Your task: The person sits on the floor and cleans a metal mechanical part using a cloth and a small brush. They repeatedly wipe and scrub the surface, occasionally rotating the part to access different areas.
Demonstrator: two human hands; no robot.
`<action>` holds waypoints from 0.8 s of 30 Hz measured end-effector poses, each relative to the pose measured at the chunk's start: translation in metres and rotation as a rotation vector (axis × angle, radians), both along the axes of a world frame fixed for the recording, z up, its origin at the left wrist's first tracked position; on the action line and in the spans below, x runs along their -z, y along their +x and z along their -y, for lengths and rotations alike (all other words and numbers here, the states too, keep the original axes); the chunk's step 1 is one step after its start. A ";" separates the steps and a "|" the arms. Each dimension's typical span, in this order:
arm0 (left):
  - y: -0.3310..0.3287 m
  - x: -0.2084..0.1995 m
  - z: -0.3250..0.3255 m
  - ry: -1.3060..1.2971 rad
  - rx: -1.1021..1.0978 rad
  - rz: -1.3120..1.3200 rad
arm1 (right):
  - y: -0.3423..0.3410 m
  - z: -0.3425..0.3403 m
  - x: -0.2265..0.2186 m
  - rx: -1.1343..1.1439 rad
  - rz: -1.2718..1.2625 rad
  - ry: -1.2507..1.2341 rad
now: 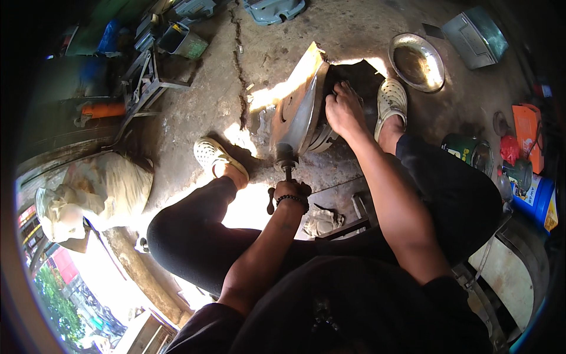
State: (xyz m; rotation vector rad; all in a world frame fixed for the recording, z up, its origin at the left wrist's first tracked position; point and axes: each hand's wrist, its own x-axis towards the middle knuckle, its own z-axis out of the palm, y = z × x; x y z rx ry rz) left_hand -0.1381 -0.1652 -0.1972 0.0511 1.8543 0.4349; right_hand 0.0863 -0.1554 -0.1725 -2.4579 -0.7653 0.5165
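Between my feet stands a large metal part [298, 112] with a broad, brownish, slotted face and a curved grey edge. Ring-like metal [322, 139] shows beneath its right side. My left hand [288, 191], wearing a dark bead bracelet, is wrapped round a tool [286, 154] with a dark round head and a short metal shaft. That head is close to the part's near end; whether they touch I cannot tell. My right hand [344, 110] is at the dark far right side of the part, its fingers curled. What those fingers grip is hidden in shadow.
A shallow round metal pan [416, 62] and a grey box [475, 38] lie beyond my right foot. To the left are a metal stand [147, 85] and a pale plastic sack [112, 183]. Containers, one a blue tub [539, 200], line the right side.
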 end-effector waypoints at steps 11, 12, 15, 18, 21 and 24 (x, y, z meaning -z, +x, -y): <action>-0.011 0.030 -0.002 -0.019 1.068 -0.175 | -0.003 0.014 -0.010 -0.018 0.005 -0.036; -0.012 0.034 -0.001 -0.013 1.174 -0.199 | 0.013 0.014 -0.003 -0.015 -0.079 -0.050; -0.029 0.067 0.002 0.009 1.692 -0.382 | -0.002 0.013 -0.004 -0.024 0.011 -0.051; -0.082 0.140 0.019 -0.029 1.981 -0.580 | -0.017 0.006 0.001 -0.091 -0.008 -0.017; -0.011 0.035 0.005 -0.119 2.357 -0.552 | 0.011 0.019 0.004 0.031 -0.024 -0.115; -0.006 0.022 -0.001 -0.085 2.468 -0.651 | -0.009 0.021 0.005 -0.019 0.070 -0.004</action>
